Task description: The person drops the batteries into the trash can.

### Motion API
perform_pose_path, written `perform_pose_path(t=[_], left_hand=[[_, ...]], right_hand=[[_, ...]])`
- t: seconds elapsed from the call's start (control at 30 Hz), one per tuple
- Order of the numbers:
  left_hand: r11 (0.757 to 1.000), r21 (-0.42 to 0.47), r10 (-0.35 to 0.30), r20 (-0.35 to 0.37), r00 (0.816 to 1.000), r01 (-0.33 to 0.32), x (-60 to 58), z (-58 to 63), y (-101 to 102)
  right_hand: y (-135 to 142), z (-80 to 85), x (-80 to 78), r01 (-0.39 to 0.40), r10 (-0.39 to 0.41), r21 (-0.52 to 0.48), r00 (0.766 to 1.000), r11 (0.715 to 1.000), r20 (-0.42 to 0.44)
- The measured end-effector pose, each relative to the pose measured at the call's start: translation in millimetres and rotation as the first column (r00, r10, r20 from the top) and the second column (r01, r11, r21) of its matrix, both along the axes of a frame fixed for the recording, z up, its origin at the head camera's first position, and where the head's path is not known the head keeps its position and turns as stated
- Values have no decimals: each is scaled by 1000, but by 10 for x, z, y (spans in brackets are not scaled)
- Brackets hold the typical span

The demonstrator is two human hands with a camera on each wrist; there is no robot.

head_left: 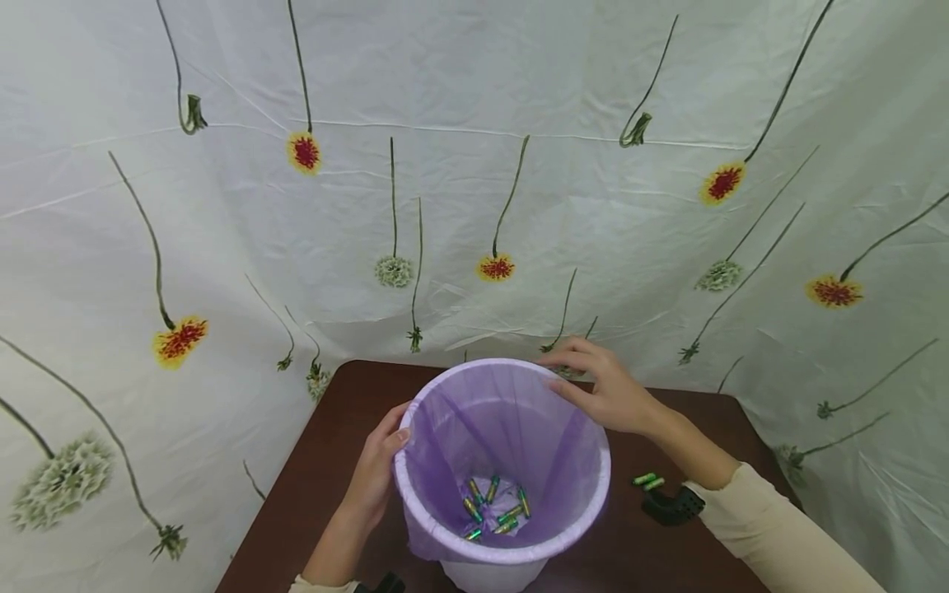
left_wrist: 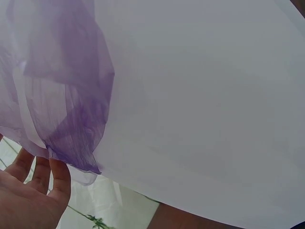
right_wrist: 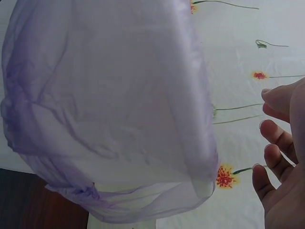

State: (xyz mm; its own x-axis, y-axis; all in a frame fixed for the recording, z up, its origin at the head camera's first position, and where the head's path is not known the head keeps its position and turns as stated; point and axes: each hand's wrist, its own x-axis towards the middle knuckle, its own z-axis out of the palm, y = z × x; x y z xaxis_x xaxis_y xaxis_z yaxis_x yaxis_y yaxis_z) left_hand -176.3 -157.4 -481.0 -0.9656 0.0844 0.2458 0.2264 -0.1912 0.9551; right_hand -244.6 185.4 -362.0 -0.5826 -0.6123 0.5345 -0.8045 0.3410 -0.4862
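Observation:
A white trash can (head_left: 495, 572) stands on the table, lined with a translucent purple bag (head_left: 474, 428) folded over its rim. Several green and gold batteries (head_left: 509, 517) lie at the bottom inside the bag. My left hand (head_left: 376, 461) holds the left side of the rim, thumb over the edge and fingers outside. In the left wrist view, the fingers of that left hand (left_wrist: 38, 191) touch the overhanging bag. At the far right of the rim is my right hand (head_left: 604, 387); the right wrist view shows its fingers (right_wrist: 276, 133) loosely bent, apart from the bag, holding nothing.
Two green batteries (head_left: 648, 481) lie on the dark brown table (head_left: 670, 539) right of the can, beside the black strap device (head_left: 673, 506) on my right wrist. Behind and around the table hangs a white cloth (head_left: 474, 82) with printed flowers.

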Motion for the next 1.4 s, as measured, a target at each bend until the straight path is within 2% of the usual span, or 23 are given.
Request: perform_pose_path(t=[0.3, 0.77, 0.97, 1.4], left_hand=[[1000, -5, 5, 22, 1000, -5, -20, -4, -6], [1000, -8, -5, 15, 1000, 5, -3, -20, -19], [1000, -3, -8, 14, 1000, 8, -4, -23, -19], [1000, 7, -16, 12, 1000, 16, -7, -26, -17]], right_hand=[[202, -66, 3, 57, -58, 16, 998, 998, 33], [514, -266, 34, 157, -157, 27, 988, 987, 1], [666, -359, 31, 224, -225, 40, 974, 974, 25], [945, -633, 43, 322, -322, 21, 947, 946, -20]])
